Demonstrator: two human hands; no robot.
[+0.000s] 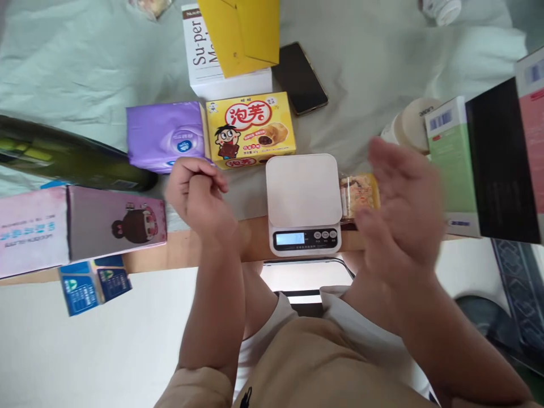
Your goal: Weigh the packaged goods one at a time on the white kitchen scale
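A white digital kitchen scale (pixel 304 190) sits at the table's front edge between my hands, its display lit and its plate bare. My left hand (pixel 199 195) hovers left of it with the fingers curled into a loose fist; nothing shows in them. To the right, my right hand (pixel 402 207) is open and slightly blurred, thumb apart from the fingers. Just beside that hand lies a small clear-wrapped snack (pixel 359 197) with a yellow edge, against the scale's right side and partly covered by the hand. Whether the hand touches it I cannot tell.
Behind the scale are a yellow puff snack box (pixel 250 127), a purple tissue pack (pixel 164 133), a white box (pixel 202 68), a yellow envelope (pixel 250 34) and a black phone (pixel 301 76). A green bottle (pixel 72 153) and pink box (pixel 114 218) lie left; a green box (pixel 453 164) stands right.
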